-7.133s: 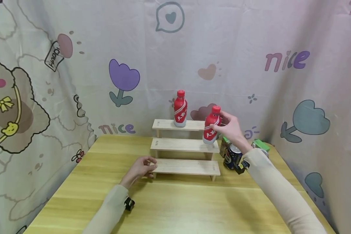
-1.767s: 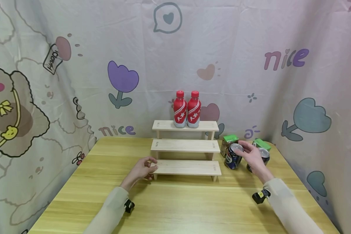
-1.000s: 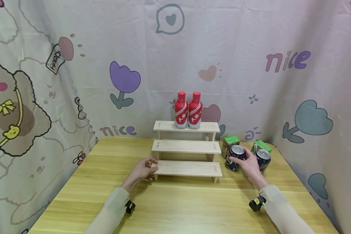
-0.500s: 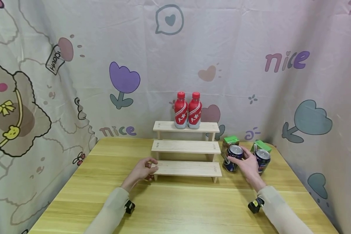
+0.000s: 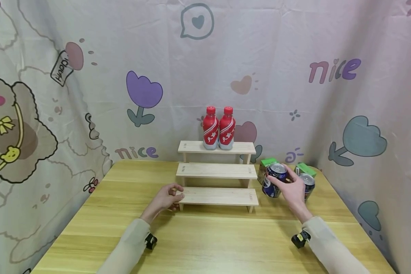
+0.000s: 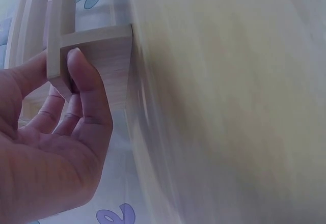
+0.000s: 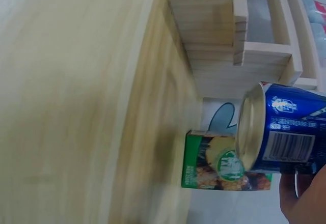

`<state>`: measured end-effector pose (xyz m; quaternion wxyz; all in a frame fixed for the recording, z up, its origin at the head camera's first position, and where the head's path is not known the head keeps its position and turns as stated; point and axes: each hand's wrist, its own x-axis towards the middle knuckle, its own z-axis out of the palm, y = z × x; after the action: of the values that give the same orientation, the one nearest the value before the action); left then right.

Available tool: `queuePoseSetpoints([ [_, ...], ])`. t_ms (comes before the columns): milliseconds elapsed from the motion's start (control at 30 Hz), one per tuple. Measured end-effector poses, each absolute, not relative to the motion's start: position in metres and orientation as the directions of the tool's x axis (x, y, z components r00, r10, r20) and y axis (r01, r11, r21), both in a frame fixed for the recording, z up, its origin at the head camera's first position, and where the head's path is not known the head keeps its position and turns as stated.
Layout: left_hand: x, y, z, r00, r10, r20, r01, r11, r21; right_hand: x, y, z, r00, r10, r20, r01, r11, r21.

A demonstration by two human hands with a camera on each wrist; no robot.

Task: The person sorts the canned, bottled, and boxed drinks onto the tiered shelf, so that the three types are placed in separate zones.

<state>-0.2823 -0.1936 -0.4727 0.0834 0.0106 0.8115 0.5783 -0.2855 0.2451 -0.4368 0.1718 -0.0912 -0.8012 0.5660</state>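
Blue can (image 7: 290, 127) | in right hand (image 5: 294, 191) (aloft) | left hand (image 5: 164, 198) grips shelf (image 5: 219, 196)

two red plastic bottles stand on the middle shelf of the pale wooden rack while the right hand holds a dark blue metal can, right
Wrong shelf: the head view shows the red plastic bottles on the top shelf of the pale wooden rack, not the middle shelf. The right hand does hold the dark blue metal can.
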Motion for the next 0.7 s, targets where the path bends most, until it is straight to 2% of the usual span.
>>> queuePoseSetpoints([
  [367,-0.282,-0.193,-0.471,-0.983,0.125,-0.133,-0.085,0.332,0.939,-0.282,0.235,-0.424,-0.909,0.352,0.224,-0.127,0.278,-0.952],
  [700,-0.279,-0.195,-0.470,-0.983,0.135,-0.124,-0.077,0.310,0.948,-0.281,0.219,-0.409,-0.894,0.315,0.318,-0.250,0.237,-0.939],
])
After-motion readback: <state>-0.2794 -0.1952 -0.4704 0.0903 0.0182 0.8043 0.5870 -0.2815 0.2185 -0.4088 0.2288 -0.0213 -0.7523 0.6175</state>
